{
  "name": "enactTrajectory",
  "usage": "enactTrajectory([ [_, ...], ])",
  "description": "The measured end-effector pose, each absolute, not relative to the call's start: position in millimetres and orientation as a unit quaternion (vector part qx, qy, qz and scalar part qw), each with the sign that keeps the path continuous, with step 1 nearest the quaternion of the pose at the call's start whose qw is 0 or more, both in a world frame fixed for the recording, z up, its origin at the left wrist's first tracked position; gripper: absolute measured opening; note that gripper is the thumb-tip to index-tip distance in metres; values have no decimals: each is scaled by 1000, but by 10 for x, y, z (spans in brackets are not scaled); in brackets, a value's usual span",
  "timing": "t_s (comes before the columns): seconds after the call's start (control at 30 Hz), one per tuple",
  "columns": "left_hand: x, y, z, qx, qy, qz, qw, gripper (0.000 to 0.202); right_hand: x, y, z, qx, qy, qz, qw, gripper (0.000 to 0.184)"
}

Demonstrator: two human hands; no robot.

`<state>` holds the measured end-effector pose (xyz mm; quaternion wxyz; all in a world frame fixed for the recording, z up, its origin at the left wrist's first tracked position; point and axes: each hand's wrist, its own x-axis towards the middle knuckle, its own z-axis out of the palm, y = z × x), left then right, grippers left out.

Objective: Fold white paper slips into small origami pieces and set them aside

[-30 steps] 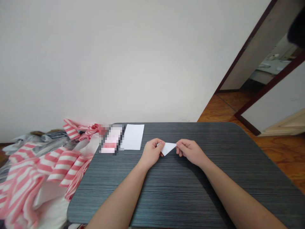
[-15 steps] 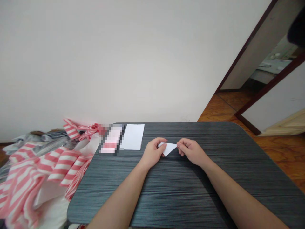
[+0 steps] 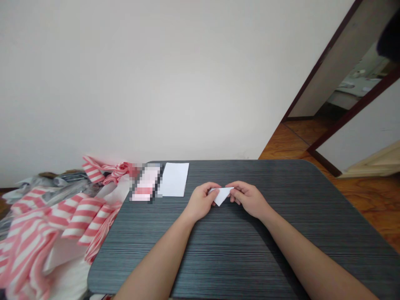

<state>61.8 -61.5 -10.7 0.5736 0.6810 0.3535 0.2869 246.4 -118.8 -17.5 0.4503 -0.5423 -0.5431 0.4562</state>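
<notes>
A small white paper folded into a triangle (image 3: 221,195) is pinched between my two hands, just above the table's middle. My left hand (image 3: 202,201) holds its left corner between fingers and thumb. My right hand (image 3: 248,199) grips its right corner, with the fingertips partly over the paper. The triangle's point hangs downward toward the dark grey table (image 3: 250,250), and the paper's ends are hidden by my fingers. A flat white paper sheet (image 3: 174,179) lies on the table at the far edge, left of my hands.
A pixelated pink and white item (image 3: 146,182) lies next to the white sheet. Pink-and-white striped cloth (image 3: 59,233) is heaped beyond the table's left edge. On the right, a wooden floor (image 3: 359,196) and a dark-framed doorway (image 3: 340,71) show past the table's edge.
My hands have drawn closer together. The right hand now covers more of the paper triangle, which looks shorter between them.
</notes>
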Motion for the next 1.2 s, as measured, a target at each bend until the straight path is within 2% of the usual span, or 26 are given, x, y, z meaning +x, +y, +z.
enactTrajectory([
  [0.5, 629, -638, -75, 740, 333, 289, 508, 29, 2461, -1183, -143, -558, -559, 412, 455, 18],
  [0.7, 639, -670, -59, 722, 324, 292, 537, 29, 2467, -1189, -113, -557, -574, 394, 452, 17],
  [0.9, 631, -681, -36, 688, 324, 295, 579, 25, 2460, -1175, -68, -556, -628, 297, 456, 16],
  [1.07, 618, -681, -71, 680, 337, 276, 590, 25, 2436, -1186, -120, -582, -608, 327, 430, 20],
  [1.2, 620, -678, -80, 700, 346, 260, 567, 26, 2429, -1194, -142, -608, -609, 302, 409, 20],
])
